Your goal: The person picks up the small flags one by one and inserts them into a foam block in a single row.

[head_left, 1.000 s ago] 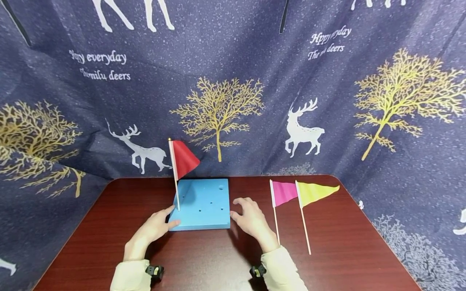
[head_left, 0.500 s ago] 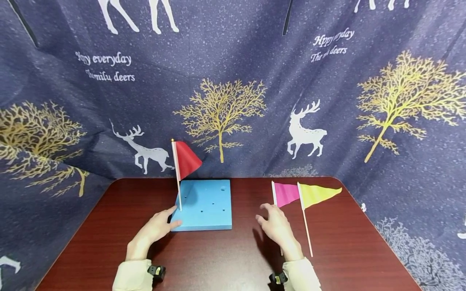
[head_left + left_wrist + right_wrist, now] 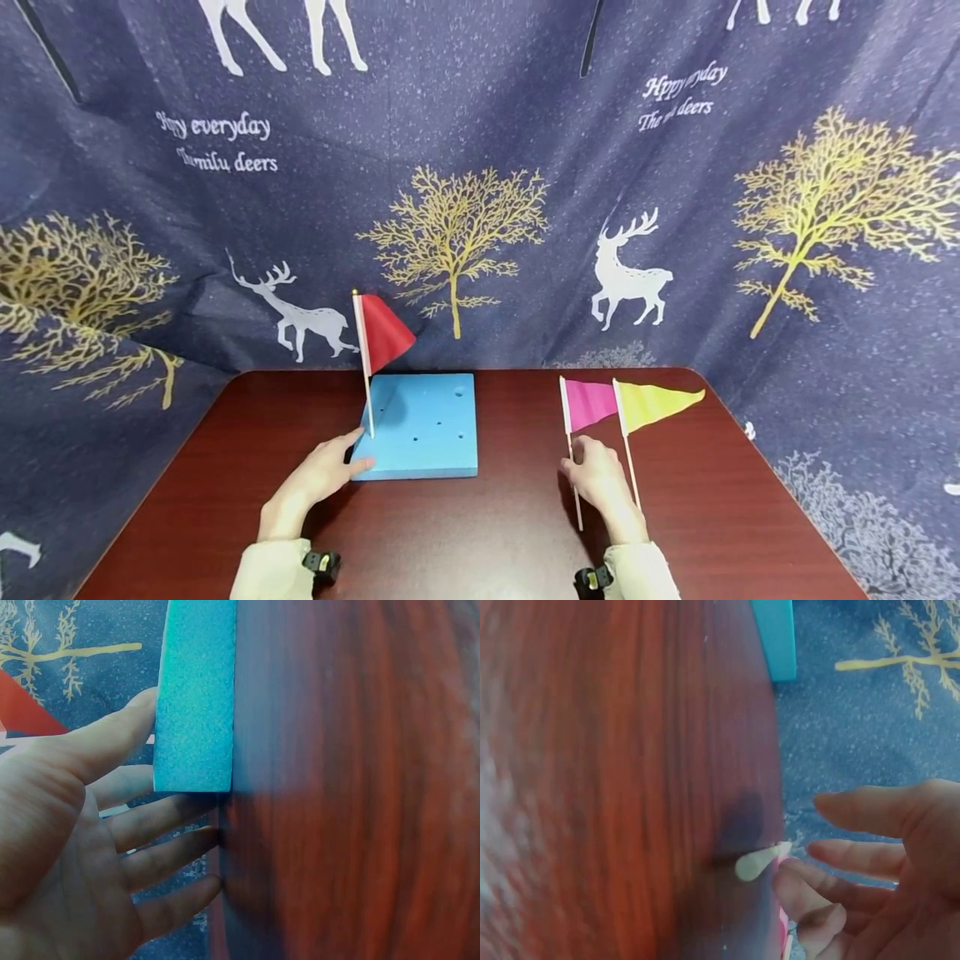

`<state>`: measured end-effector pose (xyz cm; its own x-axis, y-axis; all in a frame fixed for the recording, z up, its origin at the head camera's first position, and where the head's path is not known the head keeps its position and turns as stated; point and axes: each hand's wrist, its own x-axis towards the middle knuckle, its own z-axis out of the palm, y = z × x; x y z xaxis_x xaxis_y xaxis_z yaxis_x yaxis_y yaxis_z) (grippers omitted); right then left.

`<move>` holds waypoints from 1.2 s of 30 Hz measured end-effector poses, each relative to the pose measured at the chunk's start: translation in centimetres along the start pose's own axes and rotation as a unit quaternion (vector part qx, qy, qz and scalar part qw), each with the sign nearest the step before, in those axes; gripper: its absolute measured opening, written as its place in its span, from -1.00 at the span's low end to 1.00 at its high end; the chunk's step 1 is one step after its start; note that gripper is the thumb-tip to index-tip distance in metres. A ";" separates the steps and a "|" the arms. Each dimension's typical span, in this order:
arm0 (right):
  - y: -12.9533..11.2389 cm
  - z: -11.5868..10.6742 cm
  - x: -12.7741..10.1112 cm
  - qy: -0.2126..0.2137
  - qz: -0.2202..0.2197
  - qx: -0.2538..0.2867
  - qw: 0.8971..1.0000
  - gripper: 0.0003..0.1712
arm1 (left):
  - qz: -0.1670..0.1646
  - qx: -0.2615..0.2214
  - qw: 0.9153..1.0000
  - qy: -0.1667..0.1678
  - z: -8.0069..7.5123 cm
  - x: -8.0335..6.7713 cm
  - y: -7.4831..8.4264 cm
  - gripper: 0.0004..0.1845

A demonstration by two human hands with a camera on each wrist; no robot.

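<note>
A blue board (image 3: 431,458) with several small holes lies on the table. From its left side a red flag (image 3: 382,335) stands upright on a white stick. My left hand (image 3: 318,475) is at the board's near left corner, thumb on its top edge, other fingers spread along its side, as the left wrist view confirms. To the right, my right hand (image 3: 600,479) is over the stick of a magenta flag (image 3: 588,404). In the right wrist view, thumb and fingers are apart, and the stick's end (image 3: 751,866) shows beyond them, not pinched.
Beside the magenta flag lies a yellow flag (image 3: 648,406), its stick partly hidden by my right hand. Both are on the dark red wooden table (image 3: 465,542). Behind the table hangs a blue cloth (image 3: 480,108) printed with deer and trees.
My right hand has left the board's right side and moved right, then down over the magenta flag's stick. My left hand stays at the board's left corner.
</note>
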<state>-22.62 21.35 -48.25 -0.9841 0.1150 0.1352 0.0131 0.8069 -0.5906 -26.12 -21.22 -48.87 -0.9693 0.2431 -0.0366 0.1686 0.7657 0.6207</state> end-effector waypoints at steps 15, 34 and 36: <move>0.4 -0.3 1.4 -0.048 0.040 -0.057 0.996 -0.84 | 0.005 -0.004 1.000 0.001 0.0 -0.1 -0.1 -0.22; -0.2 0.5 3.2 -0.092 0.100 -0.013 0.991 -0.72 | -0.006 -0.002 1.000 0.004 0.1 0.0 -0.1 -0.21; 0.3 0.6 3.0 -0.087 0.106 -0.014 0.990 -0.70 | 0.000 -0.001 1.000 0.000 0.4 0.0 0.0 -0.21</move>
<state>-25.71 21.60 -48.45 -0.9742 0.1849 -0.1296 0.2257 0.7911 -0.5684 -26.08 -20.95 -49.15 -0.9694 0.2427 -0.0366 0.1679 0.7645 0.6224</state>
